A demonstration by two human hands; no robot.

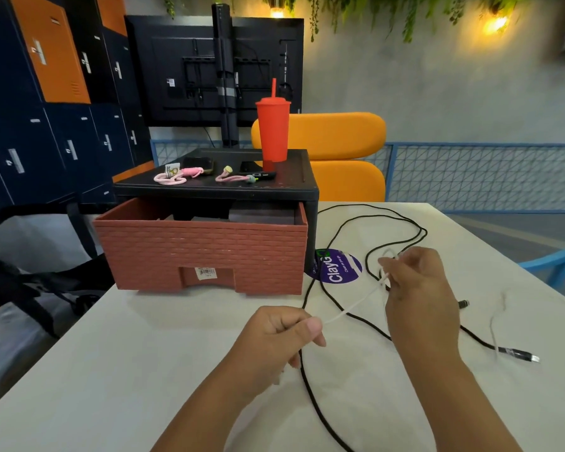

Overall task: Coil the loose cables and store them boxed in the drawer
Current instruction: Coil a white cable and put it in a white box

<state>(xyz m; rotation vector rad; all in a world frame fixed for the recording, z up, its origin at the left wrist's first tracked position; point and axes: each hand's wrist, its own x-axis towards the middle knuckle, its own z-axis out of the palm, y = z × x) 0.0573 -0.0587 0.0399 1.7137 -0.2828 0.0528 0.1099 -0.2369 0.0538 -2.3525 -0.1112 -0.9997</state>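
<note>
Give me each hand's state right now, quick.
Left hand: pinching the white cable.
Right hand: holding a loop of the white cable.

Smooth, matt white across the desk (177, 353). Braided, cloth-like weave on the black cable (306, 384), with a shiny metal plug (522, 354) at 3 o'clock. Thin, smooth plastic skin on the white cable (353, 305). Moulded matt plastic, brick-textured, on the drawer (203, 252) at 10 o'clock. Matt red plastic for the tumbler (273, 132) at 12 o'clock.
</note>
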